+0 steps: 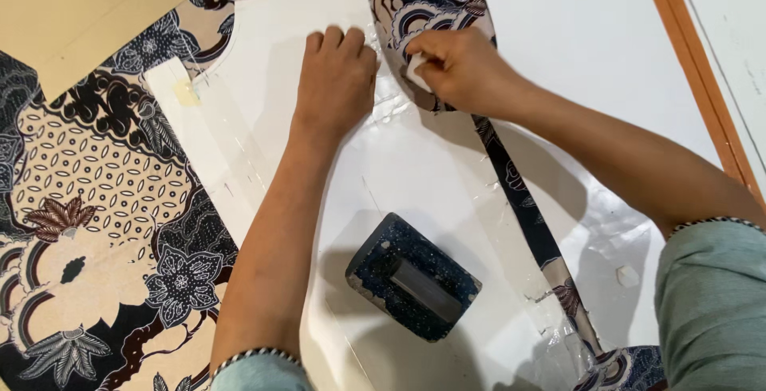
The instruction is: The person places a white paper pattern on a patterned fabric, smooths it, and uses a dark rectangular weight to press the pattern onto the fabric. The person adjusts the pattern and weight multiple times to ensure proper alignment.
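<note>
A white paper pattern piece [415, 167] lies on a batik fabric [96, 199] printed with dark flowers and cream shapes. My left hand [335, 80] presses flat on the pattern near its top edge, fingers together. My right hand [459, 68] pinches a small white piece of chalk [416, 72] at the pattern's right edge, where clear tape shines. A dark blue speckled rectangular weight [413, 275] with a grey bar on top rests on the lower part of the pattern.
Beige cardboard [80, 8] covers the top left corner. A white sheet [598, 56] lies to the right, beside an orange strip [702, 80] along the table's side. A small white scrap [628, 276] sits by my right forearm.
</note>
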